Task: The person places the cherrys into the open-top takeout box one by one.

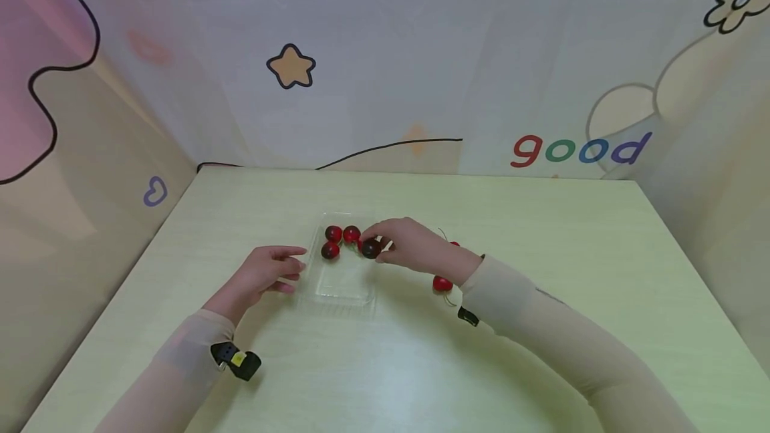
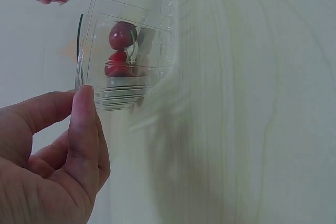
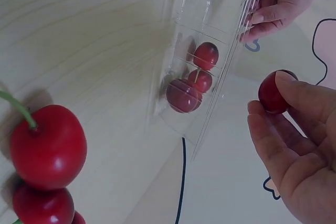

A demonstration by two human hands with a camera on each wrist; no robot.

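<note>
A clear plastic container (image 1: 343, 291) sits on the table with dark red cherries (image 1: 330, 250) gathered in its far part. Above its right edge, my right hand (image 1: 409, 244) pinches a dark cherry (image 3: 274, 92) between thumb and fingers. My left hand (image 1: 265, 274) is at the container's left side, its fingertips touching the rim and its fingers fairly straight. Through the clear wall in the left wrist view, more cherries (image 2: 123, 36) show, one with a green stem. Part of the container's right rim is hidden behind my right hand.
Loose cherries with stems (image 1: 442, 284) lie on the table right of the container, partly covered by my right wrist. They appear large and close in the right wrist view as red cherries (image 3: 48, 147). A printed cloth wall (image 1: 385, 85) borders the pale table (image 1: 421, 366).
</note>
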